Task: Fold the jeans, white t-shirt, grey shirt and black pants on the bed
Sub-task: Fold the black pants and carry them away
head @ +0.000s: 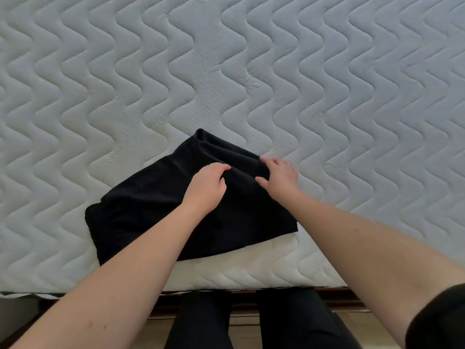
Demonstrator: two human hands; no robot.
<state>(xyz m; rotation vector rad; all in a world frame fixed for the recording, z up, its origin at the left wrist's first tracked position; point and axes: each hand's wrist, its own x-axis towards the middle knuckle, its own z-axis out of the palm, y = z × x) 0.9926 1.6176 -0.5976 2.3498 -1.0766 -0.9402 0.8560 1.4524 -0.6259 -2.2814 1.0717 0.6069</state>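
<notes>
The black pants (141,212) lie in a folded bundle near the front edge of the bed (327,96). A loose upper layer rises to a point at the far side. My left hand (207,187) rests on the middle of the bundle with its fingers curled into the cloth. My right hand (279,176) pinches the right edge of the upper layer between thumb and fingers. The jeans, the white t-shirt and the grey shirt are out of view.
The bed is a bare white quilted mattress with a wavy pattern and fills most of the view. Its front edge (226,289) runs across the bottom. My legs in dark trousers (297,321) stand on a wooden floor below it.
</notes>
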